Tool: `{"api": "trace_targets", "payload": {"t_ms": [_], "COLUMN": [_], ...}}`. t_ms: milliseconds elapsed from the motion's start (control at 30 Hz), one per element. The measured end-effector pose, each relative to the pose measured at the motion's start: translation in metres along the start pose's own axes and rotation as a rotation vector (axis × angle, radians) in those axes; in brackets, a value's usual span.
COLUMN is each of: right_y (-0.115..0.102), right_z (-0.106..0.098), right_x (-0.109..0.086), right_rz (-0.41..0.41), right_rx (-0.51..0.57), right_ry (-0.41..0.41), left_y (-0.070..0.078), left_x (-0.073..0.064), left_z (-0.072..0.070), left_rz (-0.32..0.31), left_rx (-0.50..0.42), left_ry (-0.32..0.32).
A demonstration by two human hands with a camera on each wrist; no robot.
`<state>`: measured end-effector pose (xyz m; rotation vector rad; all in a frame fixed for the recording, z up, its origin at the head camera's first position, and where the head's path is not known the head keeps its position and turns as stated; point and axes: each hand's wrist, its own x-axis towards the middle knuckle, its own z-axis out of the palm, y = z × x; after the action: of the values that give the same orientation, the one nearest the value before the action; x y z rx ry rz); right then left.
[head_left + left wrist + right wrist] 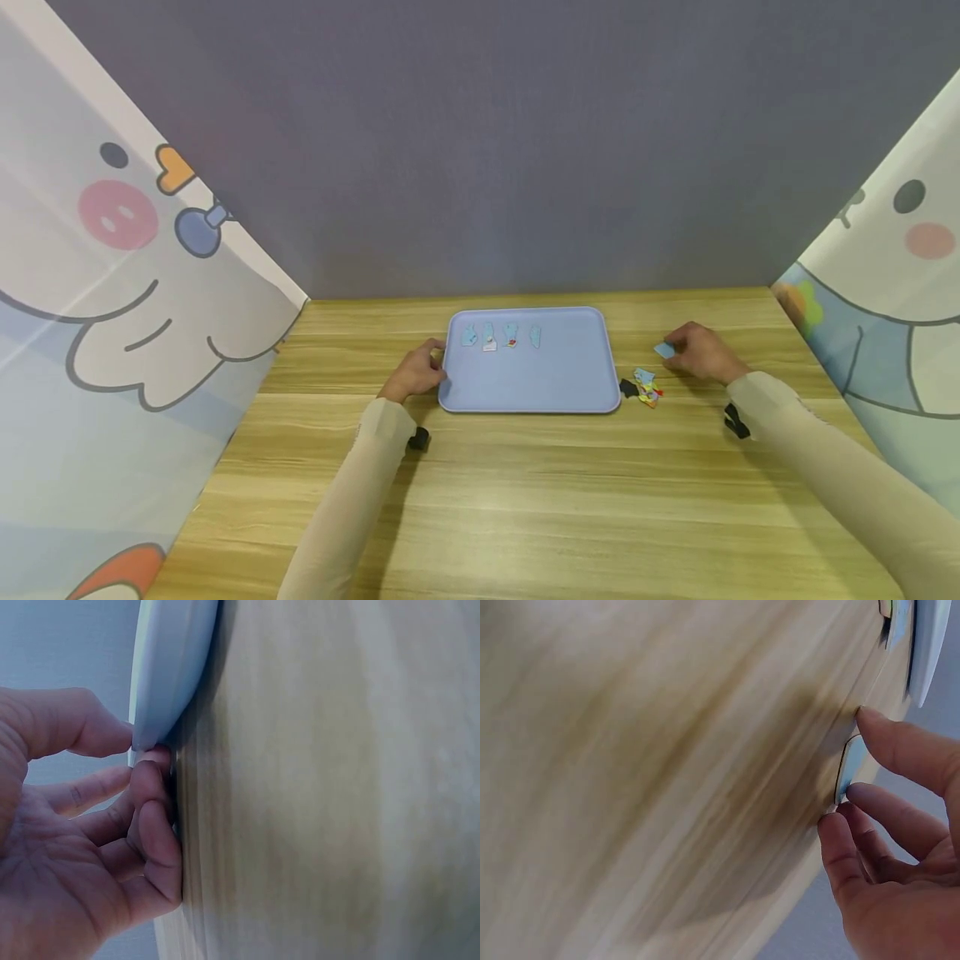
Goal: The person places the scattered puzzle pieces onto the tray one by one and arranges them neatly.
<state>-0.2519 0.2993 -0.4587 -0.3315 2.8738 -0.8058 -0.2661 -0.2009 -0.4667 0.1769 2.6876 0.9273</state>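
Note:
A pale blue rectangular tray [555, 383] lies on the wooden table. My left hand [422, 369] is at its left side; in the left wrist view the thumb and fingers pinch the tray's rim [176, 660], with the other fingers curled against the table. Over to the right of the tray, my right hand [697, 352] has a small flat light blue piece [664, 350] between thumb and fingers. In the right wrist view that piece [849, 769] is close to the table surface, with the index fingertip at its edge and the thumb tip just beyond its other end.
Several small light blue cut-out pieces [535, 337] form a row along the tray's far side, two with white or red parts. Beside the tray's right edge lie a loose heap of colourful pieces [647, 387] and a black piece [628, 388]. A grey panel [525, 167] stands behind the table.

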Motion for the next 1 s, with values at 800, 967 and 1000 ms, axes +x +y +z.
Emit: {"api": "trace_targets", "payload": {"t_ms": [800, 967, 1000], "right_y": [-0.001, -0.012, -0.016], "right_z": [0.003, 0.0, 0.0], "right_x": [0.001, 0.004, 0.005], "right_rz": [0.016, -0.009, -0.018], "right_rx": [-0.003, 0.022, 0.023], "right_ry": [0.068, 0.122, 0.126], "left_y": [0.002, 0.003, 0.003], "left_x": [-0.002, -0.002, -0.002], "left_z": [0.0, -0.001, -0.001], "left_rz": [-0.003, 0.001, 0.001], "left_rx": [-0.008, -0.007, -0.006], "left_ry": [-0.009, -0.01, -0.01]}}
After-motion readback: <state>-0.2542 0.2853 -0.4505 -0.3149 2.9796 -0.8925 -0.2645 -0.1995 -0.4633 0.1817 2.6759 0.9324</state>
